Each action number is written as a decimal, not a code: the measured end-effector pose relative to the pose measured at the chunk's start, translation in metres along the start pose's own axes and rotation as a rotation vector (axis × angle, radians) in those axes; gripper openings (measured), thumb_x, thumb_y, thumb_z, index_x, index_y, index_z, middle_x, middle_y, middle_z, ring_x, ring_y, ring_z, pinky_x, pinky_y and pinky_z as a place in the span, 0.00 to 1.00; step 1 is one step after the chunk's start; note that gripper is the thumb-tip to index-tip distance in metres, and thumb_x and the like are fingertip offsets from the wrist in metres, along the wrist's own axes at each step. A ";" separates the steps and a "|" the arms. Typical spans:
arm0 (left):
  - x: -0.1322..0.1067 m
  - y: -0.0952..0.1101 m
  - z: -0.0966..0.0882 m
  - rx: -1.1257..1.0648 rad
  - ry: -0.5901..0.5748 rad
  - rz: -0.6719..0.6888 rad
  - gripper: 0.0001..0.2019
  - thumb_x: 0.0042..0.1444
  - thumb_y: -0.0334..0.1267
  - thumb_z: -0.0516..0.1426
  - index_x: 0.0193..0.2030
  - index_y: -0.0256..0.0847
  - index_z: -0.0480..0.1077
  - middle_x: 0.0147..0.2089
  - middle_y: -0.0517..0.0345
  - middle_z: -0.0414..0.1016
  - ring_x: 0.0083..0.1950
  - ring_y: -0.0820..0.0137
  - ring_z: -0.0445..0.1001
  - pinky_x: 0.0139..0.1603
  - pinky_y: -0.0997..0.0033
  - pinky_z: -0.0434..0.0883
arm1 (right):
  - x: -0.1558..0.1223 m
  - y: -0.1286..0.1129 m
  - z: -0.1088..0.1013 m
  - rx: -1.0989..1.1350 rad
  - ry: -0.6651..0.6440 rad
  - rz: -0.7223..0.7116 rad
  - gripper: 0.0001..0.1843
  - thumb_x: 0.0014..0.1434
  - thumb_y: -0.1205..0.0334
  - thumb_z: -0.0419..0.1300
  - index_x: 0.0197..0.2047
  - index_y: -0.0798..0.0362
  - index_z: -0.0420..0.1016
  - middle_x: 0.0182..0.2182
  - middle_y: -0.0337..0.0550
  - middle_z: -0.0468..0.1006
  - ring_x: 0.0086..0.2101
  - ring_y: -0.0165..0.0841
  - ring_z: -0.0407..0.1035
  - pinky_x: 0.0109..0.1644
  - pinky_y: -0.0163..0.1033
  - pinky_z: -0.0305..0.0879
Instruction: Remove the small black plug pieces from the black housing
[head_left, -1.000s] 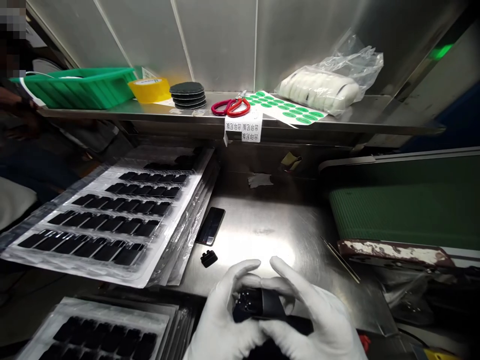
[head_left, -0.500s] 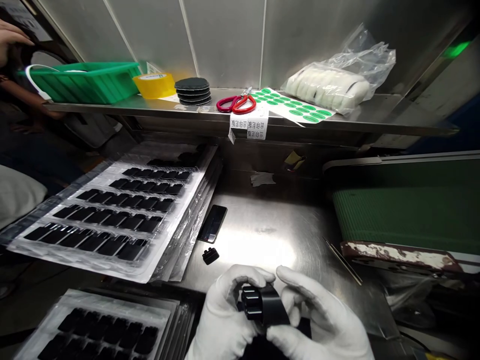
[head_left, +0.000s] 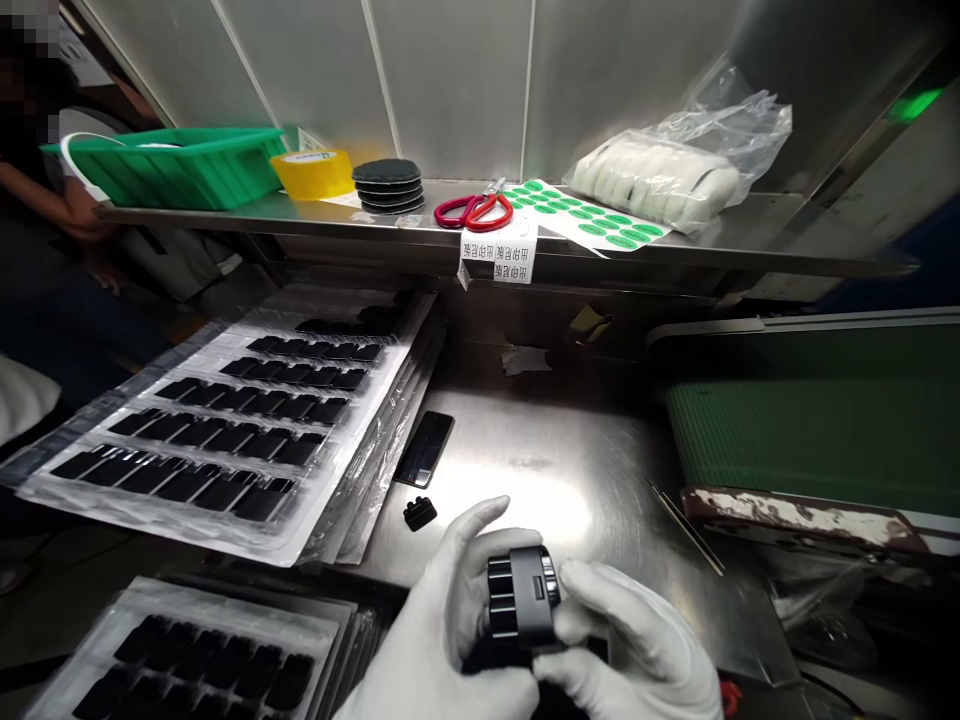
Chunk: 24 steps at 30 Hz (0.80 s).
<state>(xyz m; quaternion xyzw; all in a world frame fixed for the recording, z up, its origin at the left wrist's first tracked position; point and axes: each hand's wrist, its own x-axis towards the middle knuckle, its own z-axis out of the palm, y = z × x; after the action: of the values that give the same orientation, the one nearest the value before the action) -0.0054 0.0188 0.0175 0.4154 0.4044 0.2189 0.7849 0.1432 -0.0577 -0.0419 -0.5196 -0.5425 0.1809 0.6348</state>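
Observation:
Both my hands wear white gloves and meet at the bottom centre of the view. My left hand (head_left: 442,630) and my right hand (head_left: 637,650) are closed together around a black plastic part (head_left: 521,600), held upright just above the steel table (head_left: 540,470). A small black clip (head_left: 419,513) lies on the table just left of my left hand. A dark flat rectangular piece (head_left: 425,449) lies a little farther back.
Clear trays of several black parts (head_left: 225,430) are stacked at left, another tray (head_left: 202,660) at bottom left. The shelf (head_left: 750,245) holds a green bin (head_left: 176,170), yellow tape (head_left: 311,172), black discs (head_left: 386,185), red scissors (head_left: 472,210), green stickers (head_left: 592,215), a plastic bag (head_left: 660,170). A green conveyor (head_left: 810,430) runs right. Another person's arm (head_left: 75,210) is far left.
The black part has been turned in my hands, from lying sideways to standing upright, and lifted slightly. The other person's arm at far left has shifted.

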 end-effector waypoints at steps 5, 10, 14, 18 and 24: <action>-0.007 0.005 0.012 -0.031 0.096 0.024 0.37 0.43 0.25 0.61 0.60 0.49 0.57 0.56 0.53 0.72 0.59 0.57 0.71 0.63 0.55 0.66 | -0.001 0.003 -0.004 -0.050 -0.032 -0.075 0.35 0.54 0.60 0.68 0.64 0.39 0.64 0.25 0.36 0.82 0.23 0.35 0.75 0.28 0.38 0.76; -0.009 0.009 0.022 0.045 0.179 0.022 0.35 0.45 0.29 0.64 0.60 0.46 0.59 0.48 0.51 0.76 0.49 0.56 0.77 0.54 0.58 0.72 | -0.002 0.000 -0.007 -0.062 -0.025 -0.028 0.35 0.53 0.63 0.68 0.63 0.36 0.66 0.27 0.38 0.83 0.27 0.38 0.78 0.33 0.40 0.79; -0.008 0.006 0.020 0.105 0.184 0.062 0.33 0.44 0.29 0.64 0.59 0.46 0.62 0.46 0.53 0.78 0.47 0.58 0.78 0.53 0.60 0.73 | -0.002 -0.001 -0.007 -0.043 -0.045 -0.078 0.38 0.51 0.66 0.70 0.63 0.36 0.66 0.30 0.38 0.84 0.26 0.37 0.77 0.32 0.38 0.78; -0.005 -0.004 0.008 0.195 0.157 0.127 0.31 0.47 0.31 0.65 0.58 0.46 0.64 0.49 0.52 0.78 0.52 0.57 0.77 0.57 0.59 0.72 | 0.000 -0.011 0.000 0.327 0.003 0.268 0.31 0.48 0.61 0.73 0.56 0.40 0.74 0.33 0.41 0.83 0.26 0.32 0.75 0.31 0.35 0.76; 0.013 -0.021 -0.030 0.567 -0.025 0.426 0.25 0.55 0.32 0.62 0.59 0.54 0.68 0.52 0.53 0.78 0.54 0.58 0.76 0.55 0.60 0.75 | 0.013 -0.016 0.005 0.747 0.051 1.075 0.21 0.44 0.49 0.74 0.32 0.57 0.76 0.15 0.35 0.71 0.16 0.25 0.65 0.18 0.28 0.56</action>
<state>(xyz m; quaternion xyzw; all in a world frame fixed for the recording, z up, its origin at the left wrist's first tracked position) -0.0225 0.0302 -0.0156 0.6944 0.3439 0.2516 0.5799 0.1380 -0.0511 -0.0225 -0.4671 -0.0926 0.6369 0.6063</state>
